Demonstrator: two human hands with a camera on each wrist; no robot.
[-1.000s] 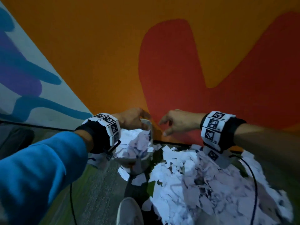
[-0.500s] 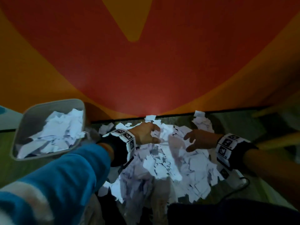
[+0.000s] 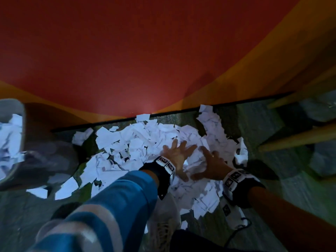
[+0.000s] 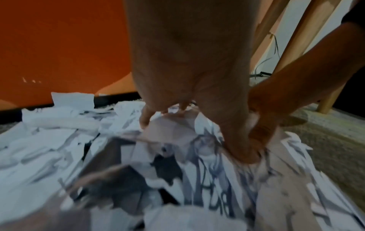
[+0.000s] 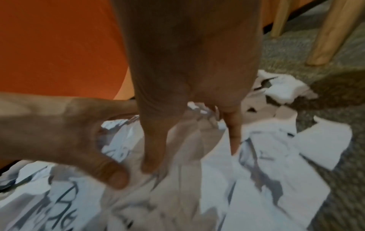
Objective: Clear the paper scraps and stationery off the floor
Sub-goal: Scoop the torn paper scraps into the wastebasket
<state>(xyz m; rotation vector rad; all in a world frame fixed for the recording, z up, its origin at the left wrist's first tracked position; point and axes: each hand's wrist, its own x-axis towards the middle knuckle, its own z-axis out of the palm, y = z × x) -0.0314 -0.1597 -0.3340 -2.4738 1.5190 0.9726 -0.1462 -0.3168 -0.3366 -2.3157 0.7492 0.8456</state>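
Paper scraps [image 3: 145,139] lie heaped on the carpeted floor [image 3: 258,124] against the base of the red and orange wall [image 3: 145,51]. My left hand [image 3: 176,157] presses down on the heap with its fingers spread apart. My right hand [image 3: 212,164] rests just beside it, fingers splayed over the same scraps, thumbs nearly meeting. At my far left stands a grey bin [image 3: 34,160] with more scraps inside. Pale wooden legs [image 3: 298,139] stand to my right.

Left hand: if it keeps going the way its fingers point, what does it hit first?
More scraps: the left hand lies spread on the pile, fingers pointing toward the wall. Past the pile's far edge, probably the black skirting; depth is unclear.
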